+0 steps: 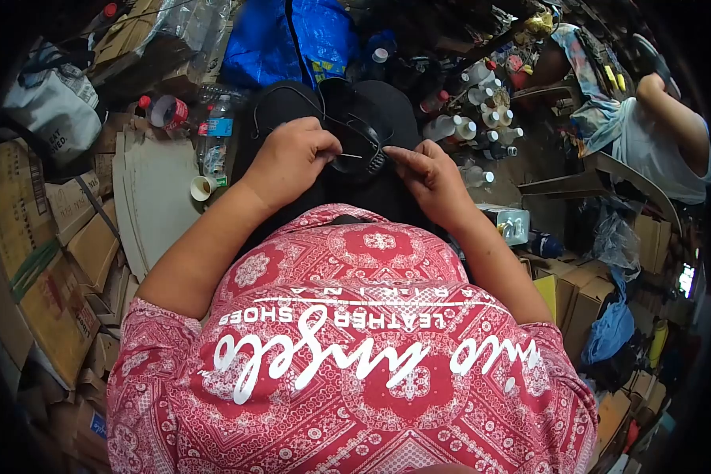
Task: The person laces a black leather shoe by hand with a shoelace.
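Observation:
Between my knees rests a black leather shoe piece (361, 129), with a row of pale stitches or ridges along its right-hand edge. My left hand (292, 162) is closed in a pinch on a thin, pale, needle-like rod (347, 156), whose tip points right across the shoe piece. The thumb and forefinger of my right hand (428, 175) pinch the right edge of that shoe piece; its other fingers are curled. A dark cord (280, 88) loops over my left knee. My fingers hide part of the rod and of the shoe edge.
A blue bag (280, 43) lies beyond my knees. Several plastic bottles (482, 99) stand to the right, with another bottle (215, 134) and a paper cup (202, 188) at left. Flattened cardboard (154, 201) leans nearby. Another person's arm (679, 118) shows at upper right.

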Motion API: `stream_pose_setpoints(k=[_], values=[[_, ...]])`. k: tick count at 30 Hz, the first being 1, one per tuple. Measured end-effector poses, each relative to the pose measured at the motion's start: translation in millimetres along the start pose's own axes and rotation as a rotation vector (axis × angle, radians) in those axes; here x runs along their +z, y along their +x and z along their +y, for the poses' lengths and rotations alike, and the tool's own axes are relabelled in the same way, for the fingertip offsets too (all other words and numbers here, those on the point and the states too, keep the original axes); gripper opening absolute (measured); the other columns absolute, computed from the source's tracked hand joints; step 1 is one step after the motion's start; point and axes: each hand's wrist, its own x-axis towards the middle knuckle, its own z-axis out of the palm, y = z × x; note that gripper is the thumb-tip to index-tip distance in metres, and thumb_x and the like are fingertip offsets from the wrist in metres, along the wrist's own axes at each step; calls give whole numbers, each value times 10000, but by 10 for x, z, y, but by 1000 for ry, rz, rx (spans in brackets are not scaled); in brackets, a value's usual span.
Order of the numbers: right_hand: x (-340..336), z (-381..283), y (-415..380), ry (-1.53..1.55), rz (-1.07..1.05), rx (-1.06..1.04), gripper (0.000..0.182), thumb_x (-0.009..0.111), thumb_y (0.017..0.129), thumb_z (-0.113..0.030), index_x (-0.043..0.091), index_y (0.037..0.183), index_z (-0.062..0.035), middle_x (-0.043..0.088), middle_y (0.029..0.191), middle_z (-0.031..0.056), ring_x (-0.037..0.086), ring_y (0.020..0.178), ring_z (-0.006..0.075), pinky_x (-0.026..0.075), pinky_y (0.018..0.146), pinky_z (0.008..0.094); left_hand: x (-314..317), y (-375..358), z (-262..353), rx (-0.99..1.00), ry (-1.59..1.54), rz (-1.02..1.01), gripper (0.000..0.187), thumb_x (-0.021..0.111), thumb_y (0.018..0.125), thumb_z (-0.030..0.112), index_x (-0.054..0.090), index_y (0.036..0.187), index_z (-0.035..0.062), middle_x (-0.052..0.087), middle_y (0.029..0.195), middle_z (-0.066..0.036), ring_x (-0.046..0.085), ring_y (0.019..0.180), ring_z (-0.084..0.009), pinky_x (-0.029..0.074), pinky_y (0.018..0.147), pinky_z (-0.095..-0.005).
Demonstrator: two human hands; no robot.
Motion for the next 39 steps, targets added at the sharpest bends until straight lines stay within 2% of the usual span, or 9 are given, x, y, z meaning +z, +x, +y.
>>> stream_pose_setpoints(k=[2, 12, 17, 23, 27, 29, 32, 36, 39], values=[[-9, 18, 5, 17, -25, 23, 302, 626, 825, -50, 674, 1100, -165, 531, 813, 110, 563, 744, 268, 459, 666, 351, 37, 37, -39, 106, 359, 66, 130, 700, 724, 45, 692, 842, 99, 542, 746, -44, 573, 740, -220, 416, 696, -337], [-98, 6, 36, 87, -115, 79, 330, 615, 831, -72, 658, 1136, -188, 533, 813, 92, 540, 752, 264, 429, 714, 365, -59, 29, -52, 86, 358, 29, 126, 719, 709, 99, 705, 825, 147, 549, 744, -12, 543, 808, -204, 349, 750, -359], [5, -84, -77, -239, -12, -78, 344, 624, 816, -93, 651, 1148, -180, 532, 799, 61, 538, 781, 236, 354, 815, 357, 50, 29, -26, 84, 367, 38, 124, 722, 714, 117, 711, 828, 162, 550, 736, 2, 535, 815, -187, 327, 784, -348], [-3, -7, -60, -78, -69, 14, 358, 633, 816, -100, 649, 1161, -193, 546, 805, 66, 538, 782, 239, 360, 819, 361, 74, 93, -38, 97, 218, 2, 138, 720, 719, 117, 719, 848, 167, 543, 738, 3, 528, 808, -185, 338, 770, -336], [-18, 9, -39, -38, -60, 40, 353, 636, 815, -88, 658, 1151, -195, 550, 803, 78, 540, 768, 254, 396, 785, 366, 28, 97, -49, 92, 160, -31, 154, 720, 718, 113, 722, 862, 167, 538, 743, 0, 526, 808, -185, 343, 764, -332], [-43, 13, -19, 90, -71, 92, 334, 637, 811, -70, 673, 1123, -184, 548, 787, 93, 547, 735, 266, 438, 715, 367, -18, 88, -63, 97, 275, -10, 162, 719, 716, 109, 724, 867, 167, 535, 743, -5, 527, 816, -189, 344, 776, -342], [-40, 9, -17, 43, -34, 32, 318, 637, 809, -62, 681, 1104, -171, 544, 774, 100, 555, 696, 267, 456, 654, 366, -58, 86, -92, 60, 380, 56, 176, 711, 724, 104, 721, 891, 162, 533, 757, -10, 527, 843, -196, 342, 799, -354], [-29, 15, -16, -11, -30, 21, 319, 636, 812, -64, 680, 1108, -177, 542, 768, 100, 555, 700, 264, 454, 662, 368, 42, 149, -54, 112, 347, 99, 198, 703, 736, 113, 712, 929, 157, 544, 789, -16, 529, 876, -210, 339, 822, -366], [-36, 13, -16, 39, -42, 55, 320, 632, 815, -64, 679, 1109, -181, 541, 777, 98, 547, 719, 268, 451, 677, 370, 104, 188, -98, 173, 519, 144, 169, 699, 744, 130, 698, 911, 150, 549, 810, -20, 528, 893, -224, 337, 830, -374]])
